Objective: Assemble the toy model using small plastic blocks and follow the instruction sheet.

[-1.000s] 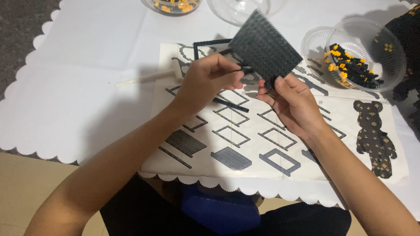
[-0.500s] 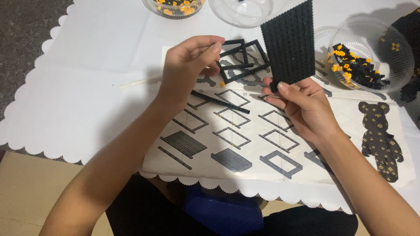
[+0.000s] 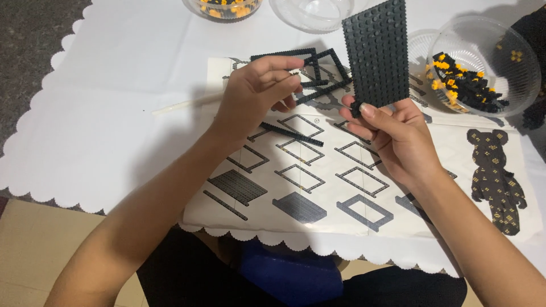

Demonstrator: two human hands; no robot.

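Above the instruction sheet (image 3: 318, 187) my right hand (image 3: 392, 139) pinches the black studded plate (image 3: 376, 54) upright; my left hand (image 3: 253, 99) grips black frames (image 3: 307, 71)

A white cloth with a scalloped edge (image 3: 85, 113) covers the tabletop, its wavy border running along the near and left edges. Beyond the far left corner lies dark, speckled floor (image 3: 28, 51). Below the near edge a tan surface (image 3: 34, 250) shows. Even light casts soft shadows on the cloth.
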